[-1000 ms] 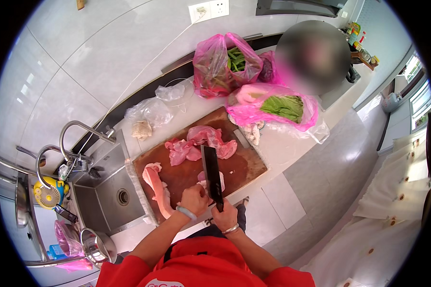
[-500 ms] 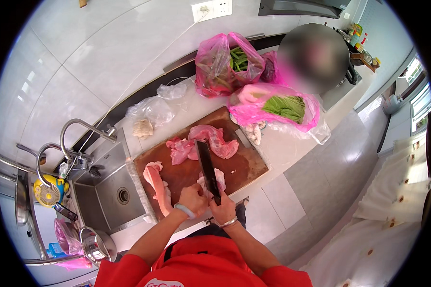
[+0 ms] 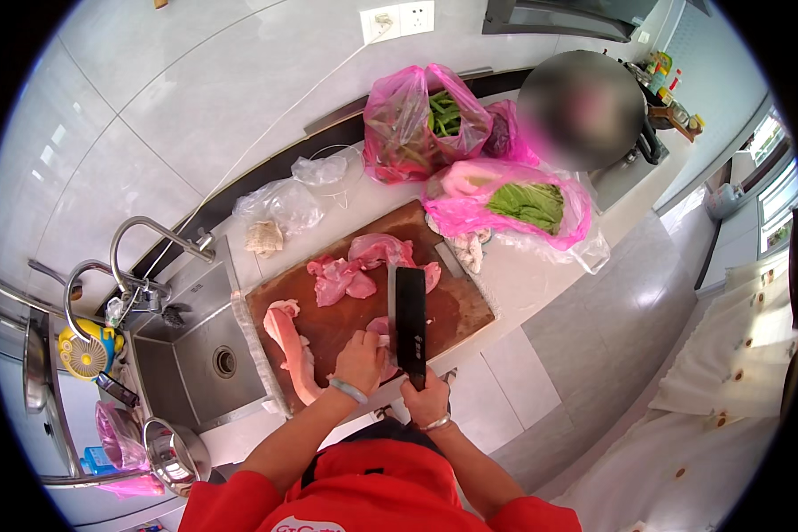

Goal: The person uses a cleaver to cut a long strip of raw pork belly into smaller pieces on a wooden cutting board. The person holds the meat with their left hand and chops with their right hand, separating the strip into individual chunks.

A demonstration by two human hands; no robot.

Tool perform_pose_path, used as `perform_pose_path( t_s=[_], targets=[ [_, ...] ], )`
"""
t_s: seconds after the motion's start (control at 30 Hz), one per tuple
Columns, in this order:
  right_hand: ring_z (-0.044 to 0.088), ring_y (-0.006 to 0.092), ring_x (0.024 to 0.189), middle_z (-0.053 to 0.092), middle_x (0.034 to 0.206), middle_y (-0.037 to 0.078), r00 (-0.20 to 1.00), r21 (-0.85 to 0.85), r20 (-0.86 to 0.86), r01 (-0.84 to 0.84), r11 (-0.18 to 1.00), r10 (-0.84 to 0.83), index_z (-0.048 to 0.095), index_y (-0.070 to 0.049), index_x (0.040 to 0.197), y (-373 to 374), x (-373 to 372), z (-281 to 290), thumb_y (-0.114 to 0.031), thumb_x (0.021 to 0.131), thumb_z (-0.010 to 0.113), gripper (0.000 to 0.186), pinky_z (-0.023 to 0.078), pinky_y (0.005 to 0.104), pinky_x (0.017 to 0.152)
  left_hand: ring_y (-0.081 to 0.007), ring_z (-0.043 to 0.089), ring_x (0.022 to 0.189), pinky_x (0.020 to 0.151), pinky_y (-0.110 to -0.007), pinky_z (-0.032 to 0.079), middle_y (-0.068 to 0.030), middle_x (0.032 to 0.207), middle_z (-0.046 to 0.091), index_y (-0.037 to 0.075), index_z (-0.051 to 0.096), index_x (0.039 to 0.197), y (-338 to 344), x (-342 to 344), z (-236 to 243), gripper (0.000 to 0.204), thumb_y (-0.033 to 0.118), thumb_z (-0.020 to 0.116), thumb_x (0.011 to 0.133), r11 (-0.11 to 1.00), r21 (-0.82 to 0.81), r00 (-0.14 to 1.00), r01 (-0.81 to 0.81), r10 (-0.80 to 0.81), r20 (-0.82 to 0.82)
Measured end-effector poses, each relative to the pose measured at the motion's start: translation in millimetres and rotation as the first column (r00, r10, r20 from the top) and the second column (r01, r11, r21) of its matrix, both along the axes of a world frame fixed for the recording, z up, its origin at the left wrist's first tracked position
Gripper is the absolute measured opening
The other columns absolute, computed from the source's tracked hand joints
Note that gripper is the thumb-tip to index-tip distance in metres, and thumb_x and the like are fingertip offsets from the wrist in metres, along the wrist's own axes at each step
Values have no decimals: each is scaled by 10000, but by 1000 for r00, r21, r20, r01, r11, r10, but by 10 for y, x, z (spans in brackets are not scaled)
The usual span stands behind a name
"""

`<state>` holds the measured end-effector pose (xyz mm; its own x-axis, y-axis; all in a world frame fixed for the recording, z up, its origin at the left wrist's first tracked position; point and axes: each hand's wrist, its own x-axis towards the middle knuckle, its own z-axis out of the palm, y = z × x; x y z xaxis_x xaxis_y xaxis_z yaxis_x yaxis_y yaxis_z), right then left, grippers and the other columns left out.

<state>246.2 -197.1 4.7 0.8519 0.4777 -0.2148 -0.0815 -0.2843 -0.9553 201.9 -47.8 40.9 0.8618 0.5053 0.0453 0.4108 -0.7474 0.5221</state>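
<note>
Cutting is in hand. The right hand point(image 3: 426, 399) is clamping the cleaver point(image 3: 410, 319) by its handle, blade lying over the board point(image 3: 452, 306) toward the near edge of the desk point(image 3: 514, 275). The left hand point(image 3: 360, 359) is pressing, fingers curled, on a meat piece point(image 3: 379, 330) at the board's near edge, just beside the blade. More meat point(image 3: 346, 275) is lying toward the far edge, and a long strip point(image 3: 288, 341) at the board's left edge, beside the sink point(image 3: 195, 355). In my judgement, the next stroke calls for fingertips tucked clear of the blade.
</note>
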Motion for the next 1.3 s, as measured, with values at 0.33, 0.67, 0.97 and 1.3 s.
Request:
perform_pose_path(
  t_s=[0.33, 0.67, 0.97, 1.3],
  targets=[
    [618, 407, 704, 623, 737, 205, 999, -6, 33, -23, 1000, 23, 626, -70, 984, -4, 11, 94, -151, 753, 590, 247, 495, 448, 610, -420, 597, 772, 679, -503, 486, -225, 920, 591, 7, 547, 925, 86, 23, -71, 203, 195, 509, 858, 995, -91, 998, -38, 33, -58],
    [603, 434, 728, 624, 743, 216, 982, -87, 141, -114, 990, 125, 606, -61, 950, 206, 122, 180, -232, 784, 622, 240, 479, 490, 615, -431, 586, 835, 736, -510, 478, -251, 906, 587, -4, 561, 964, 69, -43, -76, 240, 199, 489, 859, 992, -124, 980, -12, -13, -197],
    [612, 262, 554, 601, 618, 139, 972, 23, 208, -112, 993, 105, 634, -17, 920, 564, 301, 108, -199, 759, 680, 247, 481, 359, 537, -442, 586, 836, 738, -511, 470, -253, 914, 595, -23, 556, 886, 112, -226, -263, 185, 147, 509, 832, 977, -201, 998, -65, 60, -29],
    [561, 190, 550, 580, 615, 78, 976, 92, 77, -212, 973, 205, 628, -17, 932, 251, 345, 124, -158, 775, 661, 213, 447, 323, 490, -447, 566, 822, 734, -493, 458, -271, 834, 590, -31, 557, 818, 177, -187, -181, 163, 114, 482, 827, 924, -330, 975, -196, 220, 39]
  ],
)
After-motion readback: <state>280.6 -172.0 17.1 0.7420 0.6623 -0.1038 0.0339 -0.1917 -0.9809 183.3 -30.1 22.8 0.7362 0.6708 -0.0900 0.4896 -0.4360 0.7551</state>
